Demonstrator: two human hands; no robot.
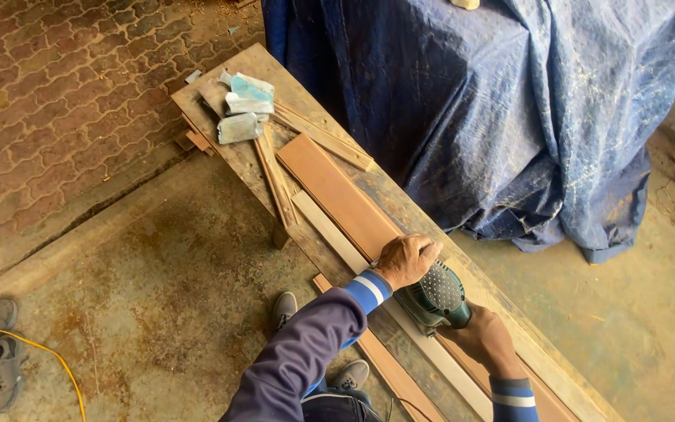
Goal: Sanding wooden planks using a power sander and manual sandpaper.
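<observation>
Stained concrete floor (158,297), brick paving (56,86)

My hands cover most of the green sander (435,298), the reddish board (337,195) runs off the bottom edge, and the tarp (509,117) hides whatever's underneath.

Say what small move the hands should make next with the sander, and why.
Probably slide the green sander up the reddish board toward its far end. The left hand rests on the sander's front and the right hand grips its rear, and most of the bare board lies ahead of it.
</observation>
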